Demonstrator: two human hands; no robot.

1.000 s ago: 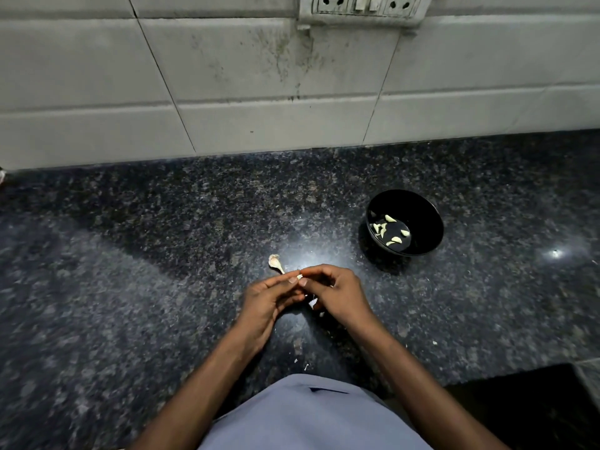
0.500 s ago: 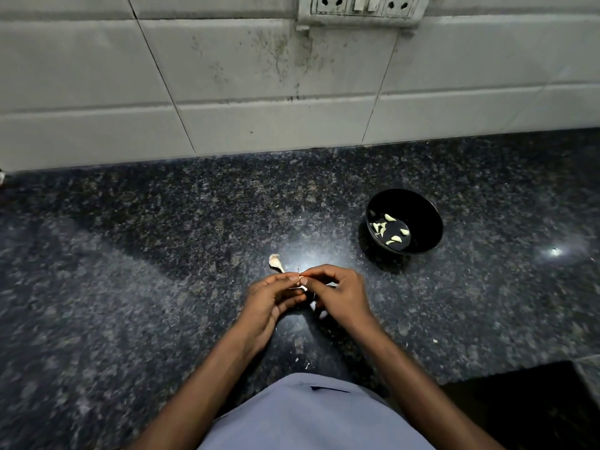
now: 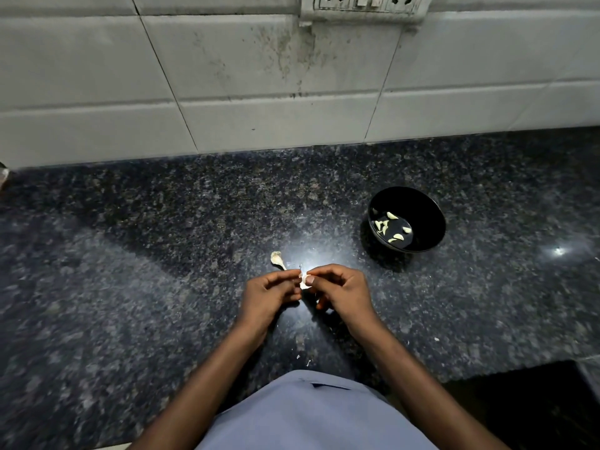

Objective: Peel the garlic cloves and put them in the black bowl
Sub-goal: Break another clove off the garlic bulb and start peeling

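1. Pinching a single garlic clove [image 3: 303, 281] between them, the left hand [image 3: 268, 295] and the right hand [image 3: 341, 292] meet just above the bench [image 3: 130, 287], fingers curled; pale papery skin shows at the fingertips.
2. Whether the clove is half peeled or whole cannot be told; it is mostly hidden by the fingers.
3. Black bowl [image 3: 422, 219] stands on the bench up and to the right of the hands, well apart from them. Several peeled cloves [image 3: 392, 229] lie on its bottom.
4. A dry garlic stem piece [image 3: 277, 259] lies on the bench just beyond the left hand, not touching it.
5. Small white skin flakes [image 3: 303, 360] lie on the bench between the forearms.
6. Tiled wall [image 3: 259, 76] rises behind the bench, stained under a switch plate [image 3: 365, 3] at the top edge.
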